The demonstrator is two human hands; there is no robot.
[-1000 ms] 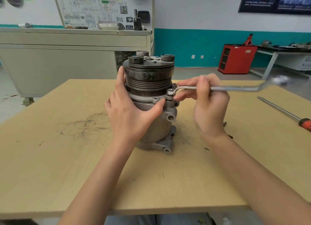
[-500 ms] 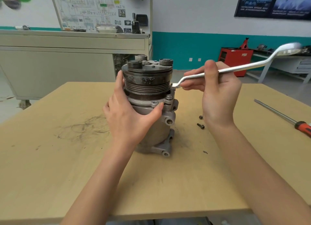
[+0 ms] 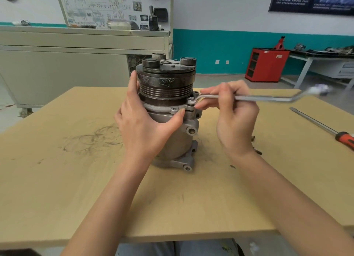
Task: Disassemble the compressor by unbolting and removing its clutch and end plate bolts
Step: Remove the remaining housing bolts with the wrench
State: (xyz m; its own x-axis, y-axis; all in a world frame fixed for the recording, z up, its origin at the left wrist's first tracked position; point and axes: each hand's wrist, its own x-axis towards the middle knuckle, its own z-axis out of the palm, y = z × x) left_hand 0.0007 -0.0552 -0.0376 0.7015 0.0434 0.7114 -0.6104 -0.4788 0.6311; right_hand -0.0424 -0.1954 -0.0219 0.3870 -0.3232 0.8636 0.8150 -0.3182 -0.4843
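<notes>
The grey compressor (image 3: 172, 141) stands upright in the middle of the wooden table (image 3: 57, 179), its dark grooved clutch pulley (image 3: 165, 85) on top. My left hand (image 3: 141, 125) grips the body from the left, thumb on the end plate flange (image 3: 164, 109). My right hand (image 3: 233, 118) holds a long offset ring wrench (image 3: 264, 98). The wrench's ring end sits on a flange bolt (image 3: 191, 101) at the compressor's right front. The handle points right, roughly level.
A screwdriver with an orange handle (image 3: 323, 127) lies on the table at the right. Small dark bolts (image 3: 257, 151) lie just right of my right wrist. Behind stand a beige cabinet (image 3: 76, 64), a red stand (image 3: 267, 65) and a side bench (image 3: 325, 56).
Half a second ago the wrench was lifted off and tilted up to the right. Now it has come down level, with its ring end back on the flange bolt. My left hand has stayed put.
</notes>
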